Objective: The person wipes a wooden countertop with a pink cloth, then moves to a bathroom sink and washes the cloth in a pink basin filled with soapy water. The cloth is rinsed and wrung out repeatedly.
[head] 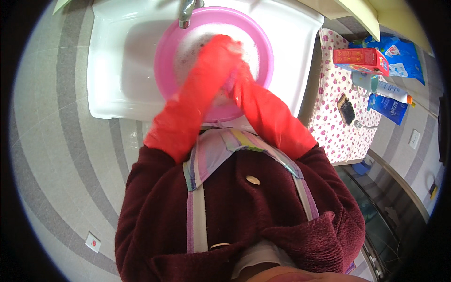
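Observation:
Red rubber gloves cover both of my hands and forearms. My left hand (223, 47) is over the foamy water (186, 56) in a pink plastic basin (162, 60), its fingers blurred. Against it, a little lower, is my right hand (243, 72). A bit of pinkish-purple material (229, 83) shows between the two hands; its kind and which hand grips it cannot be made out. The basin stands in a white ceramic sink (105, 70), under the metal faucet (184, 19).
Right of the sink, a flower-patterned cover (331, 134) carries a scrub brush (346, 109), a red box (361, 60), a light green cup (364, 81), a white bottle (393, 92), a blue tube (387, 107) and a blue package (405, 58). Cabinet doors (359, 14) overhang the top right.

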{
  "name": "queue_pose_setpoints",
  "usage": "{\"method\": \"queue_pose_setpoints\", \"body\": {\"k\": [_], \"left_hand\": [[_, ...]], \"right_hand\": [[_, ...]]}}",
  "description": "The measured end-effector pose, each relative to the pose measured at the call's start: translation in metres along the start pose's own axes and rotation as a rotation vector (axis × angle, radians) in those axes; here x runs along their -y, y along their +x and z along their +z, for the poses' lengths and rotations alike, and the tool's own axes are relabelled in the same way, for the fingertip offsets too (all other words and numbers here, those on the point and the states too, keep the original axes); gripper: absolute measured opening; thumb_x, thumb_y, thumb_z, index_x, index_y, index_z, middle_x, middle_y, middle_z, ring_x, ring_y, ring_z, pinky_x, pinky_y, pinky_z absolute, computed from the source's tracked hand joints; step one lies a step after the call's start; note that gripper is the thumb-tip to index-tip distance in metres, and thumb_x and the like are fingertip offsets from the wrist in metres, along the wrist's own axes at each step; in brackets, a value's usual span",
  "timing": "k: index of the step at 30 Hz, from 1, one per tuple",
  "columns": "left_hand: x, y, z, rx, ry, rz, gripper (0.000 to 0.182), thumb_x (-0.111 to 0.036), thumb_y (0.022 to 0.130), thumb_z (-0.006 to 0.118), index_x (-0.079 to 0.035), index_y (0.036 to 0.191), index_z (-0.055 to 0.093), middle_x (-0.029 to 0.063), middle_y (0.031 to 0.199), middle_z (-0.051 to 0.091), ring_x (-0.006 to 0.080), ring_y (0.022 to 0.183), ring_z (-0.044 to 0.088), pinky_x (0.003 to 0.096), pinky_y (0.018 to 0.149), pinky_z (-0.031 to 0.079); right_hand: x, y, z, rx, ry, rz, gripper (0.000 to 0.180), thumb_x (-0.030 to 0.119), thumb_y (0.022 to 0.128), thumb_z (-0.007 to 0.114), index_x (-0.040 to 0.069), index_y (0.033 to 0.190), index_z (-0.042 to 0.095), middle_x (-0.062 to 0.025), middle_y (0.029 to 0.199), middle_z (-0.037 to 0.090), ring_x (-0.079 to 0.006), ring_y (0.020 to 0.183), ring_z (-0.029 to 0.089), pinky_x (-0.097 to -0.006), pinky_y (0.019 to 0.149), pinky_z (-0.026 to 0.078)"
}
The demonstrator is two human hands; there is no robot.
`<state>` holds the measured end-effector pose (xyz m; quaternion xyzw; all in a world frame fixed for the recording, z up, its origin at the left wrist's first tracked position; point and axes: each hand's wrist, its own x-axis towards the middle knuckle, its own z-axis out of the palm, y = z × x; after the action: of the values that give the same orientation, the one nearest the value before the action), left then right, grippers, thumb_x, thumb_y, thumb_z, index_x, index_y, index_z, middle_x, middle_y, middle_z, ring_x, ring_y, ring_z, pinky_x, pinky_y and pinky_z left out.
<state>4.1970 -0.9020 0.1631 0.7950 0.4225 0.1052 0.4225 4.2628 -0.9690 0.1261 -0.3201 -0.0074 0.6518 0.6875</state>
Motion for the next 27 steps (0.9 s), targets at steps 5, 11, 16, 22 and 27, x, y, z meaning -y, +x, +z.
{"method": "queue_pose_setpoints", "body": {"k": [5,11,16,22,27], "left_hand": [[0.073,0.023,-0.011,-0.269,0.222,0.027,0.035,-0.036,0.104,0.074,-0.001,0.109,0.075,0.0244,0.111,0.076,0.0462,0.106,0.072,0.0534,0.094,0.057],[0.069,-0.001,0.001,0.002,-0.273,-0.095,0.037,-0.031,0.101,0.078,0.0,0.118,0.071,0.019,0.107,0.078,0.0348,0.096,0.074,0.045,0.088,0.058],[-0.004,-0.044,0.015,0.076,-0.32,0.073,0.033,-0.032,0.101,0.077,0.0,0.105,0.07,0.0187,0.101,0.076,0.0384,0.09,0.072,0.049,0.09,0.056],[-0.029,-0.047,0.03,-0.131,0.191,0.503,0.028,-0.032,0.104,0.074,-0.005,0.098,0.072,0.0131,0.098,0.073,0.0352,0.097,0.069,0.0501,0.09,0.054],[-0.029,-0.03,0.021,-0.052,0.302,0.428,0.029,-0.032,0.105,0.069,-0.004,0.099,0.072,0.0214,0.102,0.071,0.0419,0.1,0.069,0.0531,0.09,0.055]], "right_hand": [[0.031,-0.028,-0.018,-0.518,-0.399,-0.022,0.04,0.044,0.109,0.064,0.009,0.125,0.076,-0.0113,0.115,0.074,-0.0261,0.103,0.069,-0.0447,0.085,0.057],[-0.002,0.0,-0.066,-0.59,-0.376,-0.002,0.052,0.052,0.107,0.066,0.01,0.139,0.069,-0.0111,0.129,0.073,-0.0303,0.114,0.07,-0.0527,0.096,0.058],[-0.011,0.0,-0.055,-0.064,0.236,-0.152,0.049,0.053,0.113,0.06,0.011,0.139,0.064,-0.0141,0.132,0.07,-0.0326,0.116,0.068,-0.0525,0.098,0.059],[0.001,0.007,-0.065,-0.086,0.2,0.058,0.044,0.046,0.112,0.06,0.01,0.139,0.065,-0.0136,0.128,0.072,-0.0316,0.11,0.07,-0.0501,0.094,0.06],[-0.004,0.008,-0.051,-0.105,0.095,0.044,0.041,0.04,0.112,0.061,0.01,0.139,0.066,-0.0133,0.124,0.073,-0.0307,0.105,0.072,-0.0481,0.091,0.062]]}}
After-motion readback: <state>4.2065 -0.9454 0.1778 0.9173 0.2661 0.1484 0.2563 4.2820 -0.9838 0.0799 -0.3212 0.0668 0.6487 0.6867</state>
